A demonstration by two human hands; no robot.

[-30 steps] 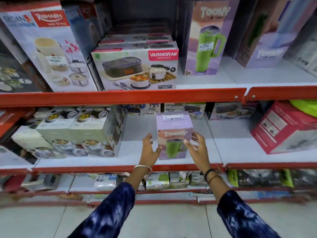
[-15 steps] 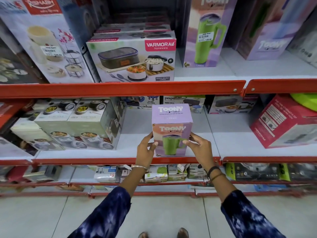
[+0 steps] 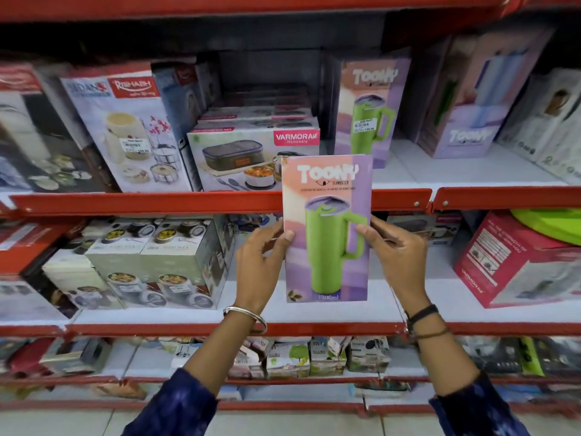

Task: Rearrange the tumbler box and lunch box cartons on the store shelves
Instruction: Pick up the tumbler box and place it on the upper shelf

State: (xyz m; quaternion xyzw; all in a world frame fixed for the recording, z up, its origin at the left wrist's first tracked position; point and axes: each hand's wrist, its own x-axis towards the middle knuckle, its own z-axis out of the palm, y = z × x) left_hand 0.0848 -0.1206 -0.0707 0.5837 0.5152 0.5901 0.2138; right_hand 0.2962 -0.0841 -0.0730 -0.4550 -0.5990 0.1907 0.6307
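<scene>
**Tumbler box up in both hands at the shelf front**

The tumbler box [image 3: 327, 228] is hanging upright in the air, its printed face turned square to the camera, with the green mug picture and the pale lettering showing plainly. The left hand [image 3: 259, 265] is pinching its left edge, thumb lying on the front and fingers wrapping round behind. The right hand [image 3: 397, 256] is doing the same on the right edge, thumb pressing just beside the printed handle. Both are closing firmly on the carton, and nothing else is bearing it.

The box is sitting in front of the red shelf rail [image 3: 188, 201], its top overlapping the right corner of the Varmora lunch box carton [image 3: 251, 158] on the upper shelf, its bottom hanging before the white middle shelf [image 3: 440, 297]. Behind and slightly right, a matching tumbler carton [image 3: 371, 108] is standing upright on the upper shelf, price sticker on its front. A red carton [image 3: 509, 262] is resting tilted on the middle shelf, well to the right. A silver bangle [image 3: 245, 316] is circling the left wrist; dark bands are circling the right.
</scene>
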